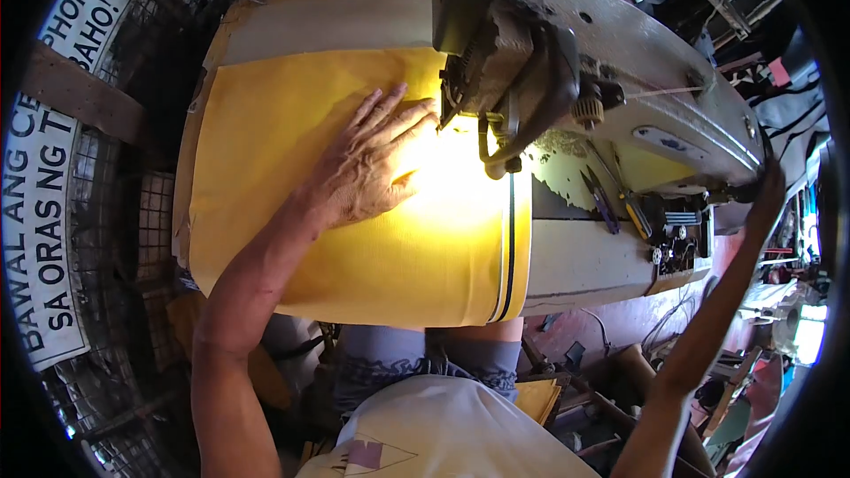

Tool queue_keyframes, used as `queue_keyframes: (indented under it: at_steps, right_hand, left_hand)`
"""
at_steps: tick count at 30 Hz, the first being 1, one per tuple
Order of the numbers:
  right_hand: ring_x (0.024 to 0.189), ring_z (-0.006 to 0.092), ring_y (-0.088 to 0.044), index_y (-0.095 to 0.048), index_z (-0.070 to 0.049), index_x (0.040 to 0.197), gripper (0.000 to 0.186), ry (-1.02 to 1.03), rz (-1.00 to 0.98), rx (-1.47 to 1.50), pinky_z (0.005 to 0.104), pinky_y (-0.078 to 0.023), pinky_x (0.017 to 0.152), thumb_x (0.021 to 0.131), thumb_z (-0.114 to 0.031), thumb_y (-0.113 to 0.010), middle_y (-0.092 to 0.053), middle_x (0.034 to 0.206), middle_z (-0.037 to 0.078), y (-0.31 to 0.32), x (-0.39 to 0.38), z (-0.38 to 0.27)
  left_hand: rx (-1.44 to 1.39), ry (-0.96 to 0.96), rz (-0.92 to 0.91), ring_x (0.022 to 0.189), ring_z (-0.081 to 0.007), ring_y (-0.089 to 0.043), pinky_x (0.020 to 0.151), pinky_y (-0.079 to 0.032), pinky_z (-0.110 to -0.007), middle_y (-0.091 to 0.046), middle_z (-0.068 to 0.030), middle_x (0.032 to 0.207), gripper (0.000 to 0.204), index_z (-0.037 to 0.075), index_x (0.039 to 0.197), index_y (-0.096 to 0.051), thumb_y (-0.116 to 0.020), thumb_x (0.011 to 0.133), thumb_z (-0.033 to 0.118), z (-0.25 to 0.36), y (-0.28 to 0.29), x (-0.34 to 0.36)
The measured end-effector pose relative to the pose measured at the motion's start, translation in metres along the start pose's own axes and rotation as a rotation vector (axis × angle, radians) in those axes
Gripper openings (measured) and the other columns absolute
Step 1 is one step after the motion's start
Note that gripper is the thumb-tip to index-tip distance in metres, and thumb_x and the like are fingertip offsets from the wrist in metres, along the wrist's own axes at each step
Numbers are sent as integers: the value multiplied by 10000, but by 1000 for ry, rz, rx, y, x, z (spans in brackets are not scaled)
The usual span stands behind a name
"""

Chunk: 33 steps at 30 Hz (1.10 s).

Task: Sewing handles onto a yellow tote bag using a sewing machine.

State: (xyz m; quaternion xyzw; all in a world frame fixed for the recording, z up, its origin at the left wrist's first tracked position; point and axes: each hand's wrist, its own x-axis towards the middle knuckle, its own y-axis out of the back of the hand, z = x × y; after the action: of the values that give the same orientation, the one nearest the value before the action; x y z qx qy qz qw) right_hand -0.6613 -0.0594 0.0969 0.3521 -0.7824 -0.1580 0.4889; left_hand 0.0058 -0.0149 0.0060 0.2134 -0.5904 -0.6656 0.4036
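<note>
Yellow fabric (292, 177) under sewing machine (567, 62).
Left hand (372, 164) flat, fingers spread, pressing fabric beside needle; right hand (768, 190) at machine's far end, grip indiscernible.

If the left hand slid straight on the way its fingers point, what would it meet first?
Most likely the sewing machine's needle end: the left hand lies flat on the yellow fabric, fingertips nearly beside it.
</note>
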Motion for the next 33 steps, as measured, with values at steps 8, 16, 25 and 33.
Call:
queue_keyframes:
  at_steps: [8, 16, 25, 33]
  right_hand:
    - [1169, 326, -574, -509, -32, 1413, 399, 452, 146, -598, 417, -468, 986, 1063, -175, -385, -553, 1335, 211, 12, -25, 9]
    - [1174, 230, -583, -566, -8, 1315, 433, -106, 43, 26, 388, -522, 924, 1056, -327, -428, -605, 1229, 117, 38, -15, 133]
    - [1173, 284, -586, -490, -6, 1414, 463, -23, 32, -54, 350, -455, 1009, 1063, -300, -414, -556, 1301, 178, -11, -12, -10]
    - [916, 252, -651, -636, -10, 1272, 445, 454, -395, -396, 347, -477, 921, 987, -312, -476, -694, 1087, 172, 18, 116, 44]
  left_hand:
    - [11, 14, -3, 1467, -375, -268, 1228, -194, -500, -426, -166, 1505, 615, 16, 1412, -474, -613, 887, 304, -2, 0, 0]
    - [-131, -82, 85, 1445, -334, -332, 1214, -217, -528, -463, -163, 1472, 493, 25, 1315, -557, -653, 871, 216, 3, -6, 8]
    - [-46, -77, 105, 1395, -336, -415, 1194, -268, -527, -513, -174, 1427, 434, 14, 1313, -561, -615, 914, 176, -10, -11, 12]
    - [59, -112, 46, 1433, -372, -343, 1211, -249, -509, -426, -65, 1530, 422, 149, 1429, -513, -483, 1030, 281, -69, -23, 67]
